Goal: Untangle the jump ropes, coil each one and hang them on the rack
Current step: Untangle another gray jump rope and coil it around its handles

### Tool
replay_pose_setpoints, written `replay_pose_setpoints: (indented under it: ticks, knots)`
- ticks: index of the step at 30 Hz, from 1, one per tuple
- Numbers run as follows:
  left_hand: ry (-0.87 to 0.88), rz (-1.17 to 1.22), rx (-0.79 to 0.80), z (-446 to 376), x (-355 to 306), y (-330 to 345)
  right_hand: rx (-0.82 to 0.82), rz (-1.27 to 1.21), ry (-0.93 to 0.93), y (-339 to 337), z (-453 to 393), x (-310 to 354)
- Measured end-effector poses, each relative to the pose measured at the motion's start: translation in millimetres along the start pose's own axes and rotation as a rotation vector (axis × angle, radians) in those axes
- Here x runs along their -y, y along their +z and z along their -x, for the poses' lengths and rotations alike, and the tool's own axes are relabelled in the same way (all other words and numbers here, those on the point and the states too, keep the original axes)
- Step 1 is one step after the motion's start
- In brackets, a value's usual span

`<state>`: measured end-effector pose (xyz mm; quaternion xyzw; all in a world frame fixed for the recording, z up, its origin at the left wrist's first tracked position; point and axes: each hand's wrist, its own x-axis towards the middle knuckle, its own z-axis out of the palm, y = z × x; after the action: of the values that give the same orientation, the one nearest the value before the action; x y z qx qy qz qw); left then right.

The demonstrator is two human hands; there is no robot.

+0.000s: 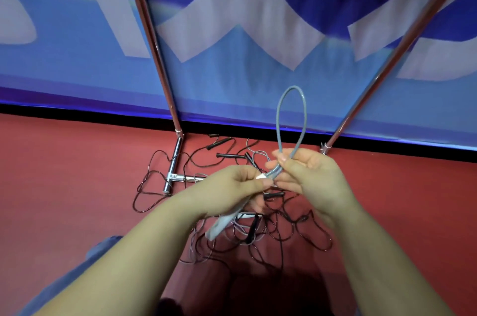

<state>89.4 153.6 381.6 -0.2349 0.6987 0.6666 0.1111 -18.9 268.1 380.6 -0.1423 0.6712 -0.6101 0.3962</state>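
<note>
A grey jump rope (291,119) stands up in a narrow loop between my hands. My left hand (232,192) grips its white handle (219,225), which slants down to the left below the fist. My right hand (307,173) pinches the base of the loop between thumb and fingers. Under my hands a tangle of thin black ropes (304,228) with black handles (229,155) is spread over the red floor. The chrome rack (152,39) rises behind the pile, with a second pole (402,52) on the right.
The rack's chrome foot and crossbar (173,176) lie on the red floor (64,173) left of the tangle. A blue and white banner wall (245,32) stands right behind the rack. A blue trouser leg (85,272) shows at the lower left.
</note>
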Motion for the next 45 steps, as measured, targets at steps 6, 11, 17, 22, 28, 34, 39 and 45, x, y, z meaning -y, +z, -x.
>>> replay_pose_setpoints:
  ticks: [6,11,17,22,28,34,39,45]
  knots:
    - [-0.032,0.699,-0.402,-19,4,-8,0.155,0.193,0.139,-2,-17,-16]
    - [0.061,0.798,-0.522,-25,1,-11,0.351,0.308,0.171,11,-13,-23]
    - [0.13,0.78,-0.569,-26,2,-5,0.134,0.47,-0.109,31,-6,-40]
    - [0.149,0.656,-0.617,-22,-1,2,-0.072,0.57,-0.27,42,-4,-46]
    - [0.079,0.656,-0.607,-24,0,-2,-0.136,0.599,-0.315,39,-7,-49]
    - [0.048,0.748,-0.616,-22,0,-13,0.025,0.532,-0.267,35,-10,-47]
    - [0.042,0.758,-0.669,-24,4,-15,-0.073,0.471,-0.189,29,-20,-45]
    - [0.053,0.641,-0.691,-24,4,-25,-0.161,0.314,-0.015,7,-25,-31]
